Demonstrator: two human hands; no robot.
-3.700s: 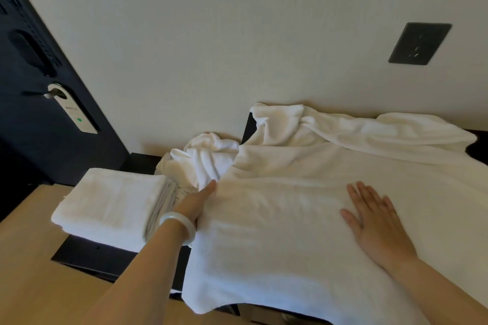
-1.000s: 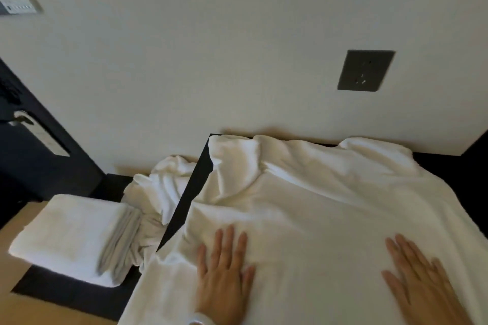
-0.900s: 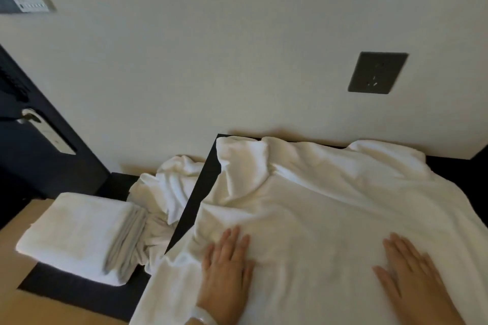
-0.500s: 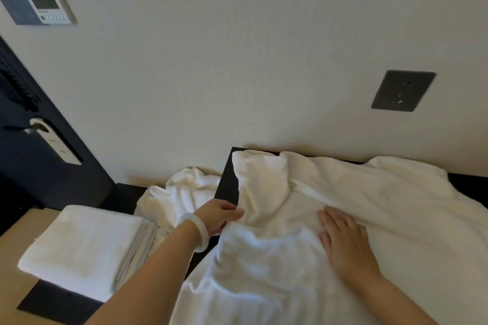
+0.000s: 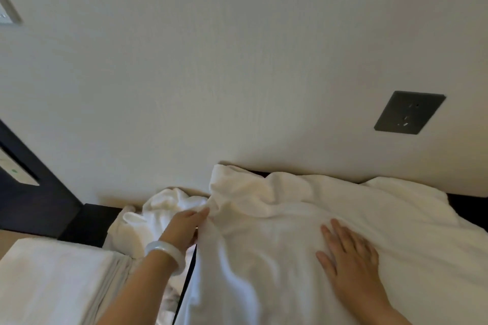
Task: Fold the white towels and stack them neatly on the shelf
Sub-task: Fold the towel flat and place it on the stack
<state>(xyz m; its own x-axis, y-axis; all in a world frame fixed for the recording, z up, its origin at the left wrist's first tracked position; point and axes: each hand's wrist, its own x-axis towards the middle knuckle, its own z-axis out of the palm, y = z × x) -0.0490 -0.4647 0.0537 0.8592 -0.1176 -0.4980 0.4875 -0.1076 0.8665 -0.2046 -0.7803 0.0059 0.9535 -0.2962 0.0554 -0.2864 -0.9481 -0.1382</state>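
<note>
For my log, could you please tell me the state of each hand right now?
Left hand: closed, gripping the left edge of the spread towel.
Right hand: open, pressing flat on that towel.

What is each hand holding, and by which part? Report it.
The left hand has its grip on the big towel at the left edge. The right hand holds nothing; it lies flat on that towel.

Dark wall socket [image 5: 409, 112], dark door [image 5: 39, 208], wall panel [image 5: 8, 12]
</note>
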